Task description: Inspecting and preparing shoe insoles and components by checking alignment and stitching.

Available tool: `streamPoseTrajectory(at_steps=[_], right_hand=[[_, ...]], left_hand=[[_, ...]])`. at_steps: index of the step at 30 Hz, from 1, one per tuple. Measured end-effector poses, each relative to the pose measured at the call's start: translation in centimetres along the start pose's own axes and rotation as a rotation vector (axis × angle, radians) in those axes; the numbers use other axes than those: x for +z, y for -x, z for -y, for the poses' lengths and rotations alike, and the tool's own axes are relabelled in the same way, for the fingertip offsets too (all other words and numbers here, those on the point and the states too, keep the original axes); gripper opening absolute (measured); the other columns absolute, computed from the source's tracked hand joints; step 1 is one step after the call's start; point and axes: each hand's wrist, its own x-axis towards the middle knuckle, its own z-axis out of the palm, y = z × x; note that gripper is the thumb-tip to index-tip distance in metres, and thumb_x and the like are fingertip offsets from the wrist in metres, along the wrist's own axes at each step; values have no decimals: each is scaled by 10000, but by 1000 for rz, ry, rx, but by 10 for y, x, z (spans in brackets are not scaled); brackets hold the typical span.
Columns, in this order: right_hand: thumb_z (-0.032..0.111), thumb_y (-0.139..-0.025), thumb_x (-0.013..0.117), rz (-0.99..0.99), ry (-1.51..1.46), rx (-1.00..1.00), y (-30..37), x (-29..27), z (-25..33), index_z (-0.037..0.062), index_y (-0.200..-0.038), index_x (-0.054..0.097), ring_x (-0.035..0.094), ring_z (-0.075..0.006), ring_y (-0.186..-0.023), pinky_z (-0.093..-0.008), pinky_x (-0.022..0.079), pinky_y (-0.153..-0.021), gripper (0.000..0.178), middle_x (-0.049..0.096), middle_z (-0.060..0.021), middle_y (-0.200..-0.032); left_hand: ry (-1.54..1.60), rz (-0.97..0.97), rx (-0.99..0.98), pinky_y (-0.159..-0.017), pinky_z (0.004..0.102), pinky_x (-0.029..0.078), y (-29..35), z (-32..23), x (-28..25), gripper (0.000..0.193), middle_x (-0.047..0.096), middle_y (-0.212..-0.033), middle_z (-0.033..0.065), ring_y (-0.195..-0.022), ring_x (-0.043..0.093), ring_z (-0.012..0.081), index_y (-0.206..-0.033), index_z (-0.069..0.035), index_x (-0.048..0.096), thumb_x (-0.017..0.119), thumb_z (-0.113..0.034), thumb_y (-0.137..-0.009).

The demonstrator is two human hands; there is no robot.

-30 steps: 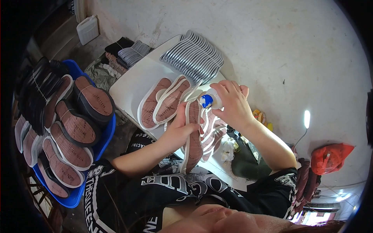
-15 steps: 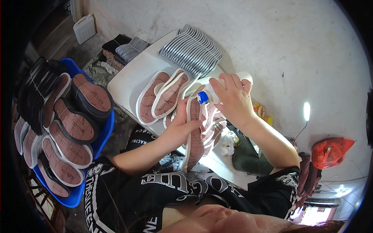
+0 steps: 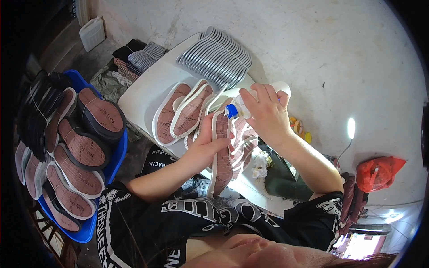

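Note:
My left hand (image 3: 206, 142) grips a shoe sole (image 3: 222, 167) with a brownish-pink top and a white rim, standing on its edge in front of me. My right hand (image 3: 268, 107) is closed around a small clear squeeze bottle (image 3: 242, 107). The bottle's blue cap (image 3: 231, 111) points down against the upper end of the sole; whether anything flows out is too small to see. Behind the sole, several more white-rimmed pieces (image 3: 243, 138) are bunched together, partly hidden. Left of my hands, pink-topped soles (image 3: 191, 111) lie on the white table (image 3: 138, 96).
A bundle of grey strips (image 3: 216, 57) lies at the table's far end. A blue basket (image 3: 117, 154) full of soles and black pieces stands at left. On the right are a slim lit lamp (image 3: 351, 128), a red plastic bag (image 3: 380, 173) and the wall. Folded stacks (image 3: 147, 53) lie beyond the table.
The whole view has shifted slightly. The held sole has turned a little, showing more of its pink face. Both hands keep their hold, with the blue cap still at the sole's upper end.

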Motion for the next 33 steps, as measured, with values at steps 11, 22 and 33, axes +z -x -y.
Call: streamPoseTrajectory(at_steps=[11,22,33], right_hand=[[163,-600,733,43,-253,86,0,7,-11,125,-1153,527,478,-222,-1065,-421,294,-896,591,522,-55,-1074],[160,-700,738,247,-1007,427,10,28,-44,75,-1176,516,580,-182,-1037,-346,406,-937,532,613,-89,-1078],[309,-607,824,285,-947,985,46,135,-166,-16,-1151,550,601,-235,-1003,-339,458,-881,691,627,-144,-1074]], left_hand=[[-39,-23,-17,-753,362,515,-6,-2,-1,703,537,-1074,127,-867,578,207,-1416,-102,69,471,13,-851],[62,-8,-31,-734,321,506,-19,-3,8,578,535,-1046,115,-837,577,179,-1367,-98,196,481,-25,-869],[35,-71,-34,-651,394,549,-29,-8,-5,493,530,-1003,159,-773,591,223,-1328,-95,235,433,-16,-884]])
